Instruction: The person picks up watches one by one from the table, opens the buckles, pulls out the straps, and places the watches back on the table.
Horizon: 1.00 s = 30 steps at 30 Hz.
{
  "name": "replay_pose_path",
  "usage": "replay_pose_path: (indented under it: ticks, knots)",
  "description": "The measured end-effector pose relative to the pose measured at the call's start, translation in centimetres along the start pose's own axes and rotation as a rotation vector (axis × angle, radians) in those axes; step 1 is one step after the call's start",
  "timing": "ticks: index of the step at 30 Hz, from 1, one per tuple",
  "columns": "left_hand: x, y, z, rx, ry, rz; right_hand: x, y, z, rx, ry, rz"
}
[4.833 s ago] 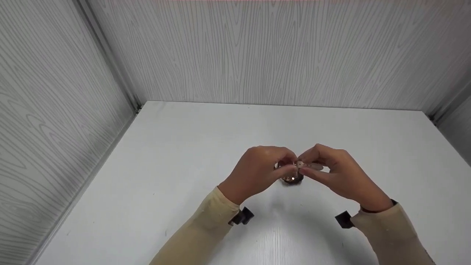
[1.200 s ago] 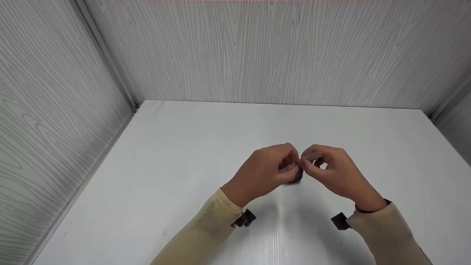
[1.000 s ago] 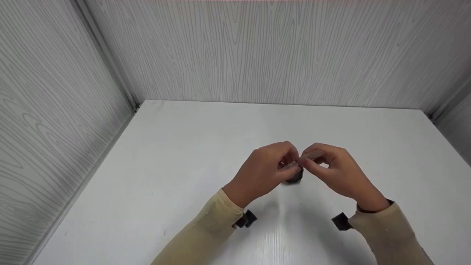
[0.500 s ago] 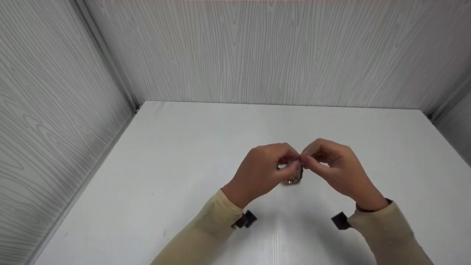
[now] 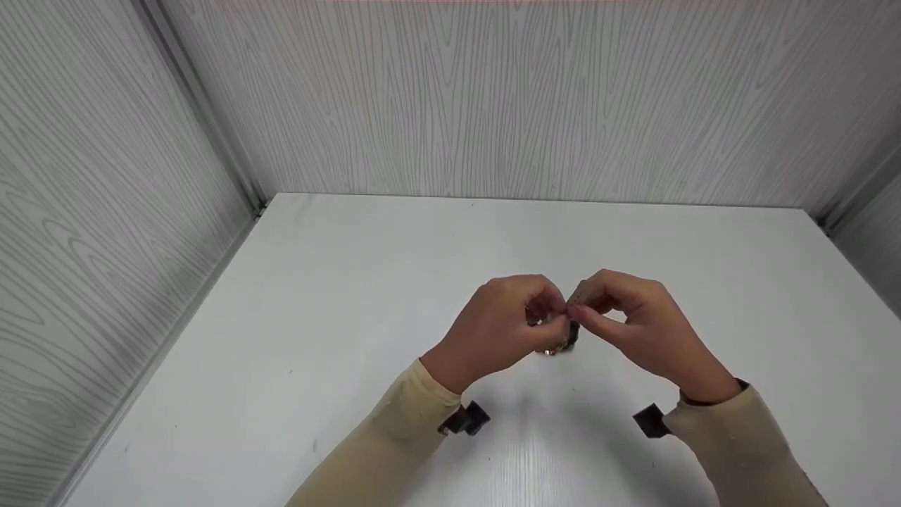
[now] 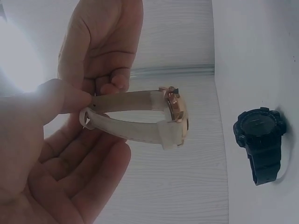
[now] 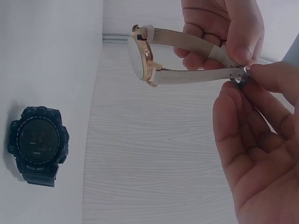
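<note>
A wristwatch with a rose-gold case and a whitish strap is held up between both hands, its strap ends brought together into a loop. My left hand pinches the strap near its end with thumb and fingers. My right hand pinches at the joined ends, where a small metal buckle shows in the right wrist view. A pale strap tip rises along the right fingers. In the head view, the left fingers hide most of the watch.
A black digital sports watch lies on the white table below the hands, partly covered by them in the head view. Grey wood-grain panels stand at the back and sides. Small black cameras sit at both wrists.
The strap tip, earlier pointing right from the right fingers, now points up along them. Both hands stay in nearly the same place, with small shifts of the fingertips.
</note>
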<state>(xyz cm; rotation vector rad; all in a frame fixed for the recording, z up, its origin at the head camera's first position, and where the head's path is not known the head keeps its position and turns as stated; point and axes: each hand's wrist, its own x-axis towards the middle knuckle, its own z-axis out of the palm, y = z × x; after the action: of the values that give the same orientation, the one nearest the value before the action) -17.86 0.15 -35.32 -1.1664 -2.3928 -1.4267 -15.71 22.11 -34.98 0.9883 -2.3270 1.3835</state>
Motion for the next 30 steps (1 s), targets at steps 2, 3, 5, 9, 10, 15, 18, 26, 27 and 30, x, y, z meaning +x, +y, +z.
replay_pose_path:
  ticks: [2, 3, 5, 9, 10, 15, 18, 26, 27, 30]
  knots:
    - [-0.01, 0.07, -0.11, -0.014, -0.013, -0.008, 0.01, -0.01, -0.01, 0.010, -0.010, 0.010]
    - [-0.01, 0.12, -0.17, -0.019, -0.019, -0.011, 0.01, -0.03, 0.00, 0.012, -0.014, 0.019]
    - [-0.04, 0.18, -0.27, -0.019, -0.028, -0.015, 0.01, -0.07, -0.02, 0.012, -0.025, 0.042]
    - [-0.06, 0.02, -0.25, -0.010, -0.041, -0.011, -0.03, -0.10, -0.02, -0.007, -0.039, 0.046]
    - [-0.07, -0.03, -0.23, -0.007, -0.041, -0.010, -0.04, -0.07, -0.03, -0.012, -0.041, 0.041]
    - [-0.09, 0.06, -0.35, 0.006, -0.048, -0.022, -0.10, 0.19, -0.05, -0.013, -0.049, 0.005]
    - [-0.06, 0.16, -0.44, 0.020, -0.056, -0.025, -0.15, 0.36, -0.07, -0.027, -0.052, -0.016]
    - [0.02, 0.26, -0.46, 0.037, -0.063, -0.002, -0.16, 0.41, -0.04, -0.045, -0.062, -0.052]
    - [0.01, 0.27, -0.47, 0.035, -0.064, -0.002, -0.15, 0.39, -0.03, -0.047, -0.062, -0.052]
    - [-0.03, 0.34, -0.54, 0.027, -0.071, -0.004, -0.11, 0.32, 0.00, -0.038, -0.067, -0.050]
